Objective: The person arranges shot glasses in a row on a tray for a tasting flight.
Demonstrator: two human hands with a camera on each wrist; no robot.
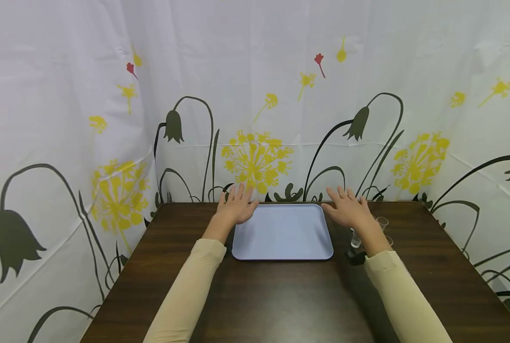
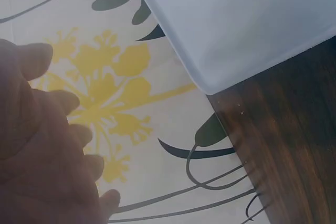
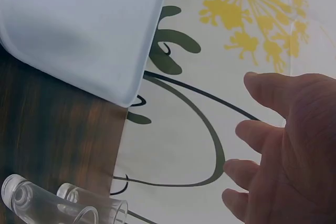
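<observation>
A pale blue-grey rectangular tray (image 1: 282,233) lies flat at the far side of the dark wooden table. My left hand (image 1: 234,207), fingers spread and straight, is over its left far corner and holds nothing. Past the tray's right far corner, my right hand (image 1: 347,208) is likewise spread, with nothing in it. Several small clear glasses (image 1: 382,222) stand just beyond and beneath the right wrist, partly hidden by it. The right wrist view shows two of these clear glasses (image 3: 47,203) on the wood beside the tray.
The dark wooden table (image 1: 289,300) reaches back to a white curtain (image 1: 246,62) printed with yellow and green flowers. A small black object (image 1: 357,257) is by the right sleeve, partly covered.
</observation>
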